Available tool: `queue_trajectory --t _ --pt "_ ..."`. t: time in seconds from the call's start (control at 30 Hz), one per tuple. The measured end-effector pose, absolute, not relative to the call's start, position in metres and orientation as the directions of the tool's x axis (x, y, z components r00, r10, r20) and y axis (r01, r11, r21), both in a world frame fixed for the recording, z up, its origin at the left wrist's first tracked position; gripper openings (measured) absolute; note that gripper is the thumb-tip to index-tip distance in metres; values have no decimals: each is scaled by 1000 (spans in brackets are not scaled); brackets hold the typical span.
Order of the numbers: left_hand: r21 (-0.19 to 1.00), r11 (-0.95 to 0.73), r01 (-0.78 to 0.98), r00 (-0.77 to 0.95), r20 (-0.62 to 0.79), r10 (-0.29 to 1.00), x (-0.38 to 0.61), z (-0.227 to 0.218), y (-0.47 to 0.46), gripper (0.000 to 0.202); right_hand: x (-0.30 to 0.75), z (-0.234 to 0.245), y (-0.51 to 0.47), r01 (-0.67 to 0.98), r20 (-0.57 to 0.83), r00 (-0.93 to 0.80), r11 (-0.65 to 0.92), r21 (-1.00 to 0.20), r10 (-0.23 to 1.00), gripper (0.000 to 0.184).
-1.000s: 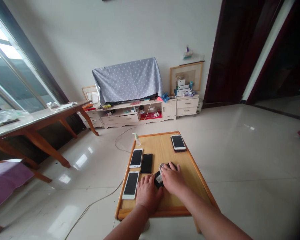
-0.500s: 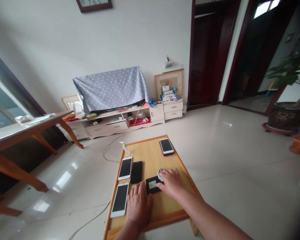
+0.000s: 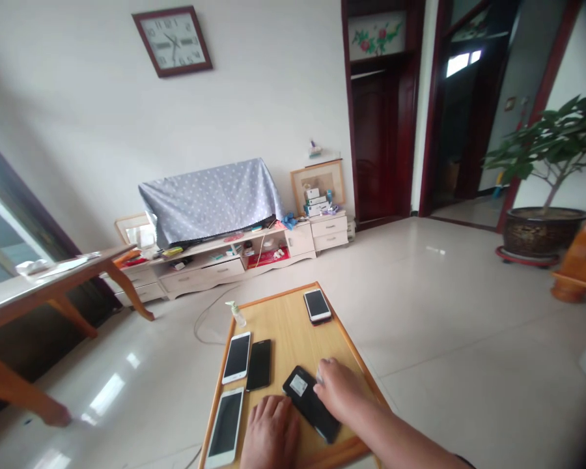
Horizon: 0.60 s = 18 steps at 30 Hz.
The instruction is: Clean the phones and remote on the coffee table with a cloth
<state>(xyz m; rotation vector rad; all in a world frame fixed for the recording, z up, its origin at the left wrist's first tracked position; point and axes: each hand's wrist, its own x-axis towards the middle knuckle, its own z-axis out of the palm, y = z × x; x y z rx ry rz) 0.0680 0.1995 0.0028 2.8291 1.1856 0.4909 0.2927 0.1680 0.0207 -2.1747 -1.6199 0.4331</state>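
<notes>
Your right hand (image 3: 339, 391) is nearer the black phone (image 3: 308, 402), lying along 11-to-5 o'clock; you can't tell if it grips. Your left hand (image 3: 272, 435) lies open at 7 o'clock.

The bottom edge cuts off the left hand (image 3: 272, 435) and the near end of the wooden board (image 3: 286, 326). The right hand (image 3: 339, 391) partly covers a small pale thing (image 3: 318, 372), too hidden to name. The label (image 3: 298, 385) on the black phone (image 3: 312, 410) is too small to read, and so is the clutter (image 3: 268, 257) on the low cabinet (image 3: 200, 275)
</notes>
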Motion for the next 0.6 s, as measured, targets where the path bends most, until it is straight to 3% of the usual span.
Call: queue_trajectory --t 0.2,0.37,0.43,0.53,0.6 --pt "67 -733 677 676 336 656 66 -19 211 56 278 28 157 799 10 244 -195 -569 970 14" --pt "170 -636 753 637 58 769 73 -11 212 80 281 22 156 750 14 238 -175 -637 971 22" --pt "194 -575 795 592 -38 805 79 1 209 83 286 18 157 727 12 252 -181 -662 968 25" --pt "185 -510 840 534 -127 836 89 22 202 82 293 16 157 702 1 268 -195 -685 963 10" --pt "160 -485 860 507 -151 849 98 34 195 83 295 16 156 692 2 273 -195 -695 962 12"
